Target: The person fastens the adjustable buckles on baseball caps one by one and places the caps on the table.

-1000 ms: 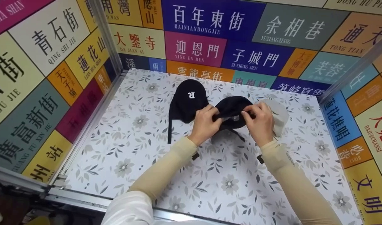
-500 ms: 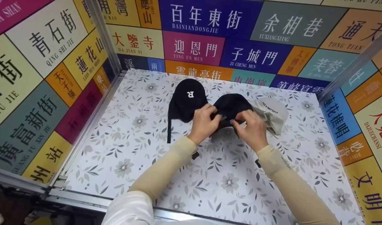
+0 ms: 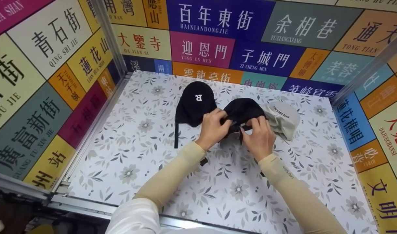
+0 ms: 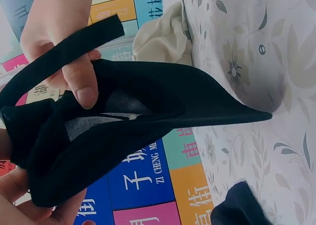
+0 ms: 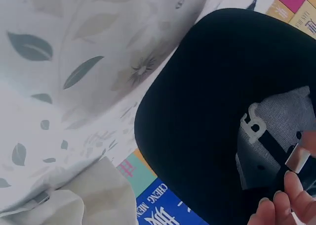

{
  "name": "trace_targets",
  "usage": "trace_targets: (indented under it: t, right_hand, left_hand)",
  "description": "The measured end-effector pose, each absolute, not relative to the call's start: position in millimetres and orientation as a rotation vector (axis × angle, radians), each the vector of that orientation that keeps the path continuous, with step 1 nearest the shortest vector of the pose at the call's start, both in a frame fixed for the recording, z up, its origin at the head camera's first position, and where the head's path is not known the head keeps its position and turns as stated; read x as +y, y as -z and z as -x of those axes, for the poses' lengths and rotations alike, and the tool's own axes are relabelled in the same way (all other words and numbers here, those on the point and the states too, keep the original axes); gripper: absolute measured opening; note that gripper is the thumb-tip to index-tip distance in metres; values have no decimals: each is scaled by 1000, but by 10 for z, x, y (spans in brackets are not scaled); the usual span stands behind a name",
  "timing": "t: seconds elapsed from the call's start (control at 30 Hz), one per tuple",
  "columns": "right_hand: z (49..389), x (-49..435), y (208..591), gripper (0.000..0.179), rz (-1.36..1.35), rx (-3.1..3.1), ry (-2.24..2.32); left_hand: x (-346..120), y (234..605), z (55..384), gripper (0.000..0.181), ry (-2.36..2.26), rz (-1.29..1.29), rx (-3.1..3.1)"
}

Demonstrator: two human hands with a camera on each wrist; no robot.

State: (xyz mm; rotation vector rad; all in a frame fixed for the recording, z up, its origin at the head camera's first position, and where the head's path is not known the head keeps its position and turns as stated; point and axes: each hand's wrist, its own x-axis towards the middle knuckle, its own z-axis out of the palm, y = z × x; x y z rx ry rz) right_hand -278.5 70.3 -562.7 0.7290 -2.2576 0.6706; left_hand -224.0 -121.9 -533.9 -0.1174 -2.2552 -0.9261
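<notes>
A plain black cap [image 3: 244, 110] is held up off the table between both hands. My left hand [image 3: 221, 119] grips its back edge on the left. My right hand [image 3: 250, 126] pinches the cap's black adjusting strap [image 4: 64, 49] near the middle. The left wrist view shows the cap's underside [image 4: 163, 111] with grey mesh lining, and fingers [image 4: 81, 84] holding the strap. In the right wrist view, a small metal buckle [image 5: 297, 159] on the strap sits just above my fingertips [image 5: 276, 210], against the cap's crown [image 5: 207, 101].
A second black cap with a white R [image 3: 195, 101] lies left of the held one, its strap trailing toward me. A beige cap [image 3: 283, 118] lies to the right. The floral tabletop [image 3: 152, 156] is walled by sign-covered panels [image 3: 39, 97] on three sides.
My right hand has slid left and toward me along the strap, uncovering more of the beige cap. The left hand has kept its grip and barely moved.
</notes>
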Motion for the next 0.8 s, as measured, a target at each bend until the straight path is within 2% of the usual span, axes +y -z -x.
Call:
trace_targets:
  t: [0.47,0.8]
  right_hand:
    - [2829,551,5609,27,-630,-2183,-646]
    - [2812,528,5659,18,-764,-2113,-713]
  left_hand:
    - [-1175,5306,2215,16,945,109,-2246]
    - [-1219,5306,2210,17,935,134,-2190]
